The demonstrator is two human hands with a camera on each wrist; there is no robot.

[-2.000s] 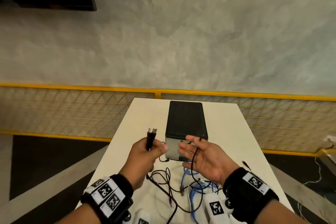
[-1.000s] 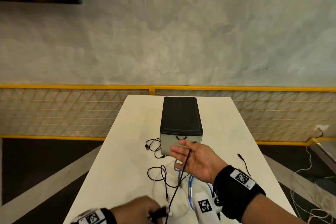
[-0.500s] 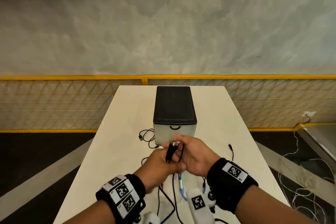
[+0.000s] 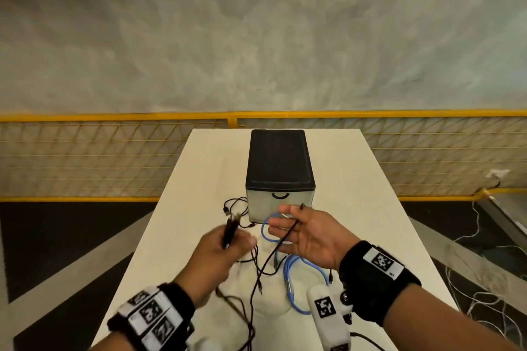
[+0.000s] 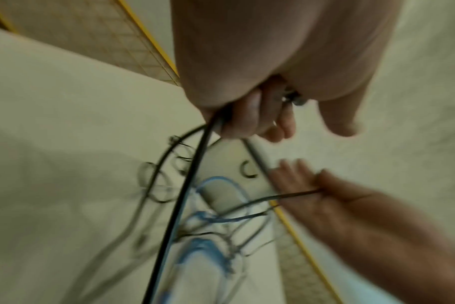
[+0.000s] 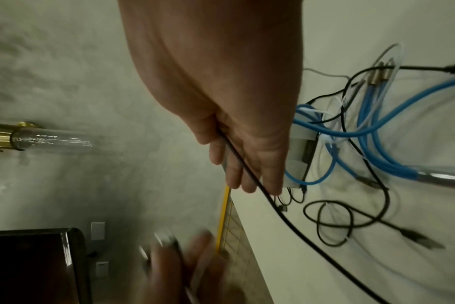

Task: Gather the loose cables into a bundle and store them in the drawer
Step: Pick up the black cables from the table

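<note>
A black cable's plug ends (image 4: 231,226) stick up from my left hand (image 4: 228,248), which grips them left of the drawer unit (image 4: 278,162). The left wrist view shows the fingers (image 5: 249,115) curled round the black strands. My right hand (image 4: 281,229) is held flat in front of the closed drawer front (image 4: 281,204), fingers straight, with one black strand (image 6: 247,168) lying across palm and fingers. Below both hands, blue cable loops (image 4: 296,271) and thin black cables (image 4: 256,273) lie tangled on the white table (image 4: 356,179).
Another black cable coil (image 4: 235,205) lies beside the drawer unit's left side. A yellow mesh railing (image 4: 114,151) runs behind the table's far edge. White cords (image 4: 484,279) trail on the floor to the right. The table drops off on both long sides.
Half a second ago both hands met at the cable ends in front of the drawer. Now my left hand has drawn away leftward with the plugs, and my right hand has opened flat.
</note>
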